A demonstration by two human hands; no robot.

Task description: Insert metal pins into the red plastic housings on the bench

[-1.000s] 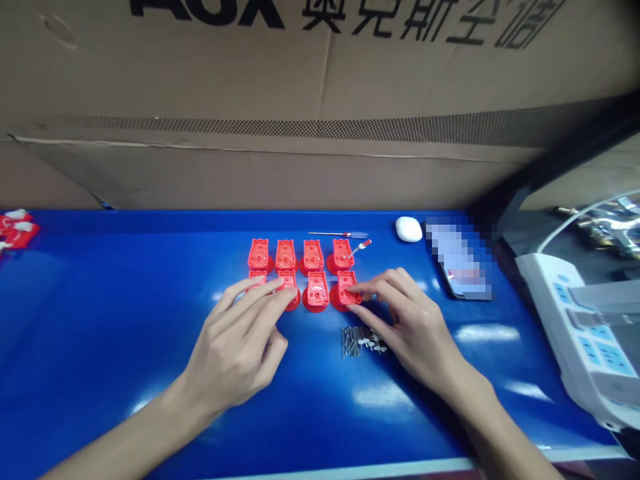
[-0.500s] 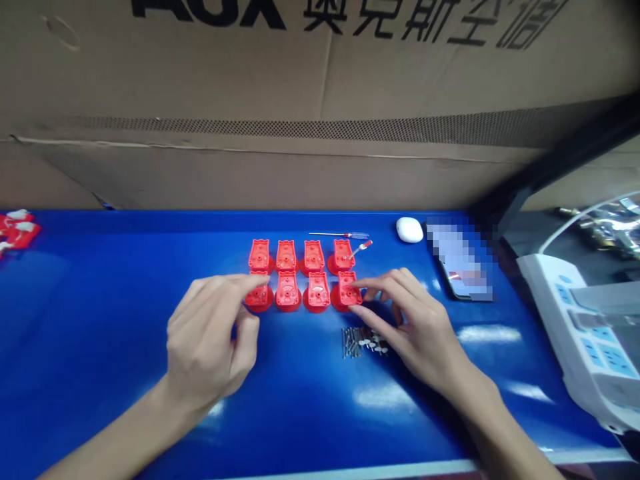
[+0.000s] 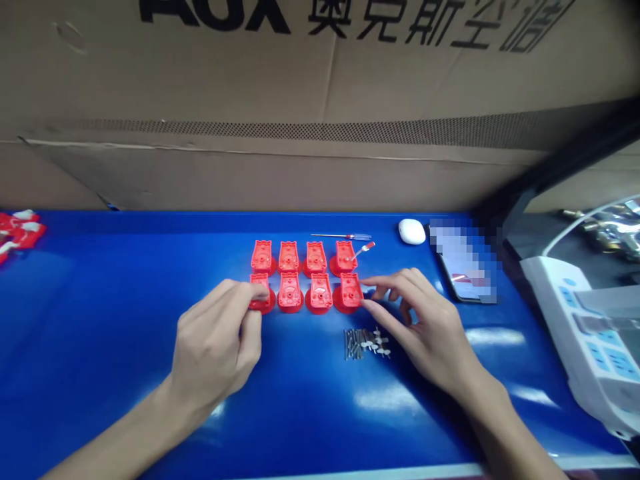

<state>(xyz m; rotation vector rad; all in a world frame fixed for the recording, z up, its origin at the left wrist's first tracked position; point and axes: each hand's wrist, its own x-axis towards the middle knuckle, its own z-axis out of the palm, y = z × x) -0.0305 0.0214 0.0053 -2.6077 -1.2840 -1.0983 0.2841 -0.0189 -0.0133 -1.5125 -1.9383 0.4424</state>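
Several red plastic parts stand in two rows on the blue table (image 3: 300,400). My left hand (image 3: 223,333) is at the front-left red part (image 3: 261,303), its bent index fingertip over that part and no object visible between its fingers. Beside the front-right red part (image 3: 349,292) is my right hand (image 3: 420,320), thumb and index finger apart at its right edge, holding nothing. The back-right red part (image 3: 345,257) has a small white-and-red piece (image 3: 367,247) leaning out of it. Screws (image 3: 354,344) and small metal pieces with round white heads (image 3: 377,343) lie in front of the right hand.
Behind the parts lies a screwdriver (image 3: 357,237). A white case (image 3: 412,231) and a phone (image 3: 465,267) are at the back right, with a white power strip (image 3: 585,340) farther right. Red-and-white pieces (image 3: 20,230) lie far left. Cardboard (image 3: 300,180) stands behind.
My left index finger has bent down over the front-left red part. My right fingers have drawn slightly away from the front-right part. The view has shifted a little.
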